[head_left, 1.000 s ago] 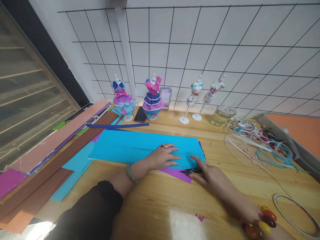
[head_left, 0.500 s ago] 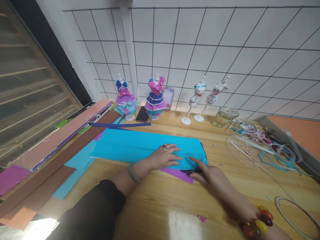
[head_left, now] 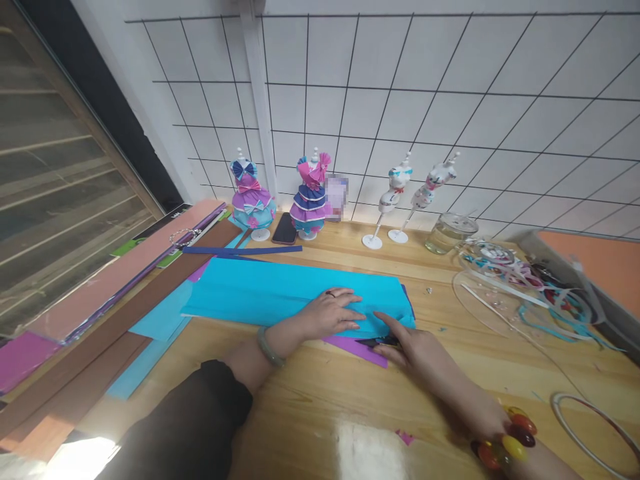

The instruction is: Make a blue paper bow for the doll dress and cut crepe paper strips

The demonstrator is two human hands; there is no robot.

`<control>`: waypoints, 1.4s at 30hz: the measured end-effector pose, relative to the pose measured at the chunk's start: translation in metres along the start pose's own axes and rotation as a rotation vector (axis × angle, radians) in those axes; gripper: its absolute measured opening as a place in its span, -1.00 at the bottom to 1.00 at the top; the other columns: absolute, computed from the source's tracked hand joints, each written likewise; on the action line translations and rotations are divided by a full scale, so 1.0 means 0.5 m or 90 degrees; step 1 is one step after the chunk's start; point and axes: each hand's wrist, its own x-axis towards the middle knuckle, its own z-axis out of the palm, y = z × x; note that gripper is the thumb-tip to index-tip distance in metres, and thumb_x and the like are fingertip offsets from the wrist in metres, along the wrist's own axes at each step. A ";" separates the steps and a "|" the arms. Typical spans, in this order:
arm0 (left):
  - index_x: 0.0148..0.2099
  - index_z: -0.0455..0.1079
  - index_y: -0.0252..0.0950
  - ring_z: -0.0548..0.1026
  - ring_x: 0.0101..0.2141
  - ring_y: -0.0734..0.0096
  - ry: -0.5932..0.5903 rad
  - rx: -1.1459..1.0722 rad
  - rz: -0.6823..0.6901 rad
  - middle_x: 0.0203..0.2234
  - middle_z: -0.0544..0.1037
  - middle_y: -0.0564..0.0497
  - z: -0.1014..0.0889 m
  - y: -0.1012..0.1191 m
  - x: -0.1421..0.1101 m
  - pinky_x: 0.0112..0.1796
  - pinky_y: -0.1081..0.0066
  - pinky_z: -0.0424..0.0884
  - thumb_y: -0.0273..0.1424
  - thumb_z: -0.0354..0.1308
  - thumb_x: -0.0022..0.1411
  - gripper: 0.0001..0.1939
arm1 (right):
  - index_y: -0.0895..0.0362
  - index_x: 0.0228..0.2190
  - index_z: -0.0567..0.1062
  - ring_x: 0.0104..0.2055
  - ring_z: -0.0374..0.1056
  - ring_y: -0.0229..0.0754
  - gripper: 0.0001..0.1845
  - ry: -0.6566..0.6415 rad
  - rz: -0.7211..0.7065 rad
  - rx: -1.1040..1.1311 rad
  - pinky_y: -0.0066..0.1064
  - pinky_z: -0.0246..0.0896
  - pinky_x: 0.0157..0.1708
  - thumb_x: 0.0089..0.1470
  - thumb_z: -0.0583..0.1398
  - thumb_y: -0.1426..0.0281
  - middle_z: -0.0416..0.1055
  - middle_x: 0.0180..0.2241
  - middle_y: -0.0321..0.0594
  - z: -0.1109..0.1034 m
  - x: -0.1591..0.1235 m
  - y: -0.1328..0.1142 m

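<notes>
A bright blue sheet of crepe-like paper [head_left: 280, 280] lies lengthwise on the wooden table. My left hand [head_left: 330, 315] rests flat on it, fingers spread, pressing near its front edge. At the sheet's front right corner, my right hand [head_left: 410, 343] is closed around dark scissors [head_left: 384, 341]; their blades point left along the front edge and are partly hidden by the paper and fingers. My right index finger lies over the blue paper. A purple paper strip [head_left: 363, 352] sticks out from beneath the sheet, under the scissors.
Two dressed mini mannequins [head_left: 251, 197] and two nearly bare ones [head_left: 397, 183] stand along the wall. A phone [head_left: 285, 229], a glass jar [head_left: 450, 233] and a tangle of ribbons [head_left: 540, 287] are nearby. Brown paper [head_left: 150, 297] is stacked left; a hoop [head_left: 595, 427] lies right.
My right hand has slid slightly left along the front edge with the scissors. My left hand stays in place on the blue paper.
</notes>
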 end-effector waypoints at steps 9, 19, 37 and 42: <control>0.00 0.36 -0.02 0.07 0.16 0.25 -0.004 0.005 0.003 0.13 0.23 0.08 0.002 -0.002 0.001 0.08 0.27 0.09 -0.12 -0.09 0.26 -0.65 | 0.08 0.06 0.23 -0.38 0.47 -0.12 -0.49 -0.006 0.007 0.030 -0.36 0.30 -0.45 0.12 0.03 0.14 0.55 -0.35 -0.19 0.003 -0.005 0.000; -0.01 0.37 -0.02 0.07 0.17 0.26 0.000 0.000 -0.004 0.13 0.23 0.09 -0.001 0.001 -0.001 0.08 0.28 0.09 -0.13 -0.08 0.25 -0.66 | 0.10 0.08 0.20 -0.42 0.46 -0.12 -0.45 0.007 -0.010 0.002 -0.39 0.26 -0.52 0.11 0.03 0.13 0.54 -0.38 -0.17 0.009 0.008 -0.013; -0.01 0.36 -0.03 0.07 0.17 0.28 0.000 -0.008 -0.013 0.13 0.23 0.11 -0.002 0.004 -0.001 0.07 0.30 0.12 -0.14 -0.12 0.28 -0.66 | 0.16 0.08 0.19 -0.42 0.47 -0.08 -0.44 -0.004 -0.012 -0.033 -0.37 0.26 -0.52 0.13 -0.01 0.10 0.54 -0.41 -0.15 0.008 0.013 -0.025; -0.02 0.38 -0.06 0.05 0.17 0.27 0.002 0.001 -0.006 0.13 0.22 0.09 0.001 0.000 -0.001 0.06 0.30 0.12 -0.13 -0.12 0.27 -0.64 | 0.13 0.07 0.18 -0.39 0.46 -0.10 -0.47 -0.022 -0.024 -0.011 -0.37 0.27 -0.49 0.14 -0.01 0.12 0.54 -0.36 -0.18 0.004 0.025 -0.038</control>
